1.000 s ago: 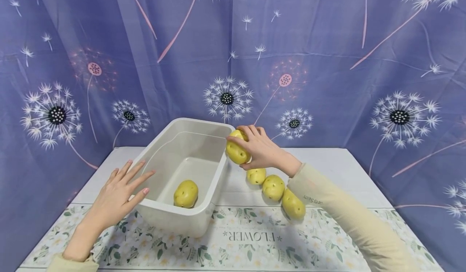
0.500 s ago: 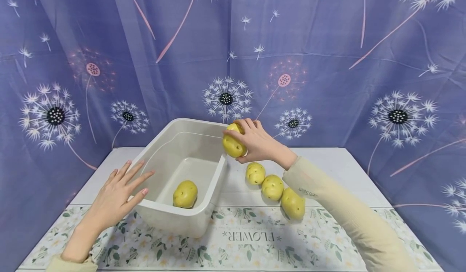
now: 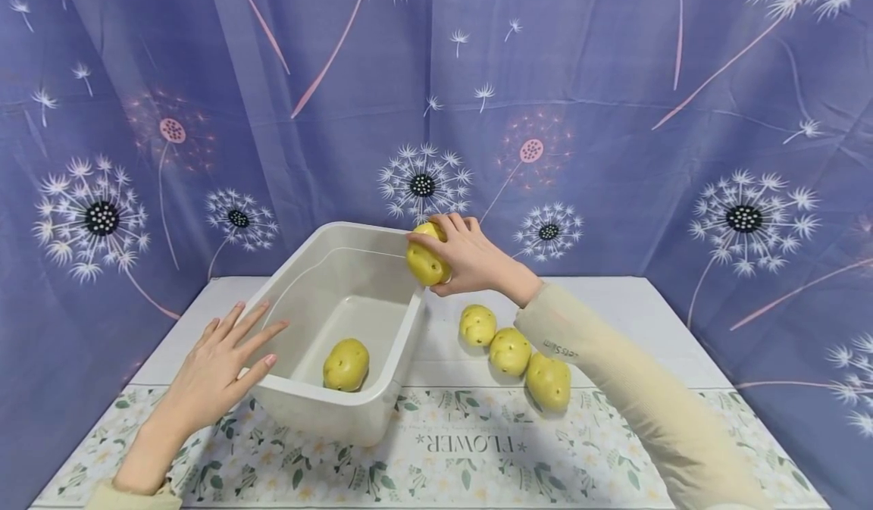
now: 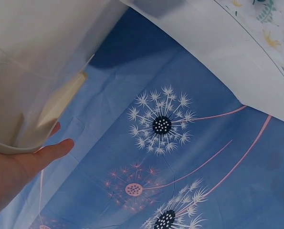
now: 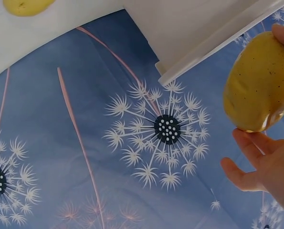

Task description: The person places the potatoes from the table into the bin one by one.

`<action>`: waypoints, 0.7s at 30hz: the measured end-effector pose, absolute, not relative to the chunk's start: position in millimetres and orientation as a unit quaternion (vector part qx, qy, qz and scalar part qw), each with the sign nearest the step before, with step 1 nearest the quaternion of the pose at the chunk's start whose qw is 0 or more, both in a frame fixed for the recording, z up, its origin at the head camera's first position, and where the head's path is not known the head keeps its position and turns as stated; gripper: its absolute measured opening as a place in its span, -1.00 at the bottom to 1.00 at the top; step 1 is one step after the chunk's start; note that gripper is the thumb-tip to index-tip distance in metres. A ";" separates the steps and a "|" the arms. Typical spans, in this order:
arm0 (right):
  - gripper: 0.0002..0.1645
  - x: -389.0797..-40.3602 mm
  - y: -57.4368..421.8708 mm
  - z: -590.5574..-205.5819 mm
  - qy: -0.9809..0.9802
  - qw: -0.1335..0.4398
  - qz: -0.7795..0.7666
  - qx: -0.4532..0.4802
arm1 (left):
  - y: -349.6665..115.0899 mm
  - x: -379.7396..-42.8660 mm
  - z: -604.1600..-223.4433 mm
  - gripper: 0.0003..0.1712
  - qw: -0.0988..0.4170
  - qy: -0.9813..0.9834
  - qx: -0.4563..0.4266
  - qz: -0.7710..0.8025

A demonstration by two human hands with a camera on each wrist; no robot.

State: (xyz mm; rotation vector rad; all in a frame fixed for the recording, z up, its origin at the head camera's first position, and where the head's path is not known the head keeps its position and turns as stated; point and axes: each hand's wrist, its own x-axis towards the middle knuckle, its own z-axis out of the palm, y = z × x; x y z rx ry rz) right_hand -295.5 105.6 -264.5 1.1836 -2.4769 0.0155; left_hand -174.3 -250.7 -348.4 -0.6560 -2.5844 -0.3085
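Note:
In the head view my right hand grips a yellow potato above the right rim of a light grey plastic bin. The right wrist view shows the same potato between thumb and fingertips. My left hand lies with straight, spread fingers on the bin's left rim. In the left wrist view, its thumb and palm touch the rim. A second potato lies inside the bin, near its front end.
Three more potatoes stand in a slanting row right of the bin: a far one, a middle one and a near one. A floral mat covers the table's front. A blue dandelion curtain hangs behind.
My right hand has moved left and slightly up with its potato, from beside the bin to over its right rim. The left hand and the other potatoes have stayed put.

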 end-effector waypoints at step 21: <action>-0.05 -303.4 87.6 -263.4 -0.893 0.181 0.018 0.413 | -250.5 -173.8 -349.8 -0.48 0.230 -0.937 -0.237 -0.112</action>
